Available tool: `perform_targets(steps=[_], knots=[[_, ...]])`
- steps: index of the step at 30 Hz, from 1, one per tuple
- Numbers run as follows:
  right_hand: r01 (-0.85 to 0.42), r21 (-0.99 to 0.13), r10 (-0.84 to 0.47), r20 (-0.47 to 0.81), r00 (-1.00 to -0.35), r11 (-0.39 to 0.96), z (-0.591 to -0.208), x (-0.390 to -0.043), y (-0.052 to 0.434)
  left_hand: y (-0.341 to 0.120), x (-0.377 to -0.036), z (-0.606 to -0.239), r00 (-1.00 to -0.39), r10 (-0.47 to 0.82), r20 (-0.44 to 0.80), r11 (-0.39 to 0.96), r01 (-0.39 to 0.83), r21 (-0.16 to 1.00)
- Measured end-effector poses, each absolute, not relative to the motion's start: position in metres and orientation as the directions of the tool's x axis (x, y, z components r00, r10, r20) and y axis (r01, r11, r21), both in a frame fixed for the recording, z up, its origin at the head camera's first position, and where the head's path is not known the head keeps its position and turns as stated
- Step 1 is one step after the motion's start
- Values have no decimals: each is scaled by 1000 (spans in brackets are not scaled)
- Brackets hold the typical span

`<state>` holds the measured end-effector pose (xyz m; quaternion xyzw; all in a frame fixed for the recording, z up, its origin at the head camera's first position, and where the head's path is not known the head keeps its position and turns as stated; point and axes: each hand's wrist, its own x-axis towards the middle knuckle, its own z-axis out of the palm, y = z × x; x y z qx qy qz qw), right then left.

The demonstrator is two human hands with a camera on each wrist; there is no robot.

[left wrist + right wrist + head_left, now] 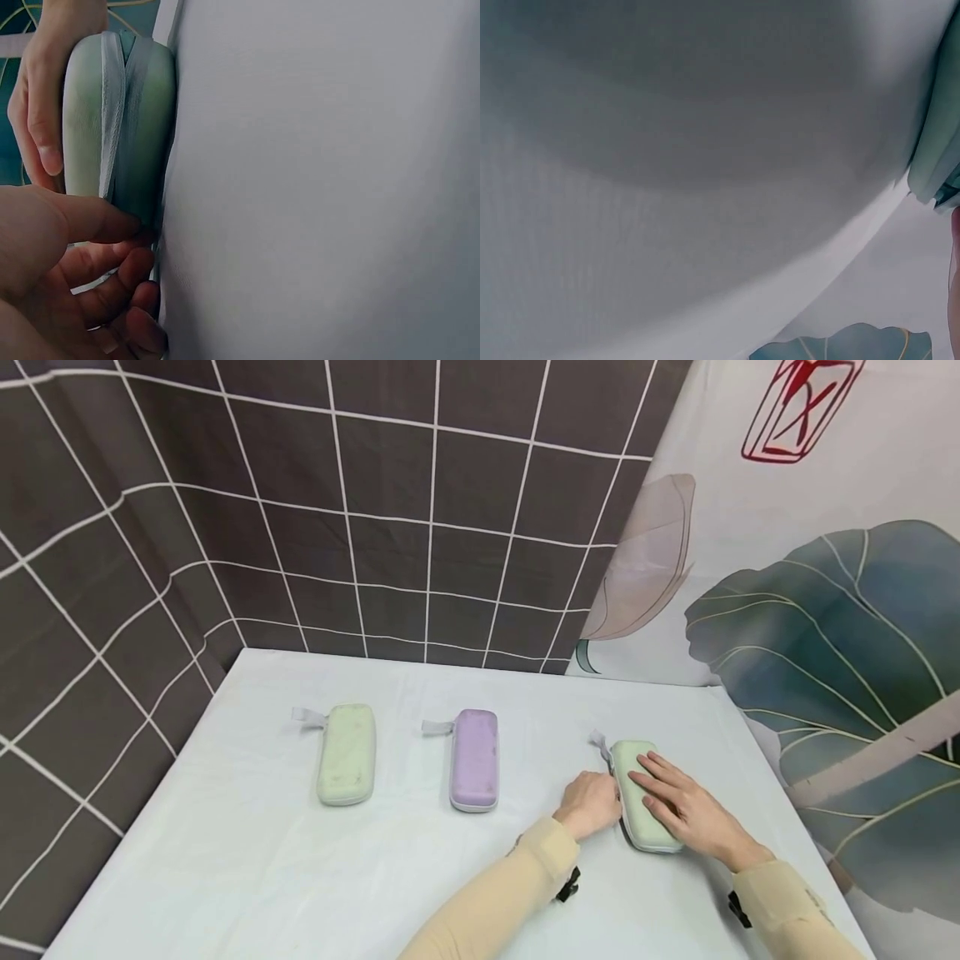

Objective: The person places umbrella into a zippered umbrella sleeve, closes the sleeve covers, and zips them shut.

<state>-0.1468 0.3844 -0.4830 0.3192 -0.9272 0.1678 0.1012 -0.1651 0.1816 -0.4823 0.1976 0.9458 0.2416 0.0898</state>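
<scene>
A light green zippered case [647,814] lies at the right of the table, a grey ribbon tab [598,741] at its far left corner. My left hand [590,804] is curled at its left side, thumb and forefinger pinching at the zipper. In the left wrist view, pale zipper tape [112,112] runs along that side down to the thumb [105,219]; the zipper pull is hidden by the fingers. Across the case's top rests my right hand [693,810], fingers extended. In the right wrist view only part of the green case [937,142] shows at the edge.
A purple case [475,760] lies mid-table and another green case [347,754] farther left, each with a grey tab. The white-covered table [247,860] meets a dark gridded cloth [390,468] behind and a leaf-patterned cloth [817,627] at right.
</scene>
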Motion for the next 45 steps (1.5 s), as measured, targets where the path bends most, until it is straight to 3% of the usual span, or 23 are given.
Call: perform_targets(steps=[15, 31, 37, 41, 45], knots=[[-562, -286, -482, 306, -821, 776, -489, -141, 377, 179, -150, -479, -891, 447, -80, 810, 365, 459], [-574, -250, -470, 372, -800, 780, -491, -139, 370, 175, -143, -477, -847, 529, -58, 803, 476, 359], [-603, -221, -500, 384, -776, 767, -492, -140, 371, 175, -142, -473, -823, 562, -86, 791, 504, 346], [-628, -190, -559, 315, -767, 755, -484, -142, 378, 175, -141, -471, -829, 547, -120, 797, 470, 379], [-697, -116, -666, 220, -713, 707, -468, -150, 387, 175, -142, -471, -835, 535, -131, 798, 448, 403]])
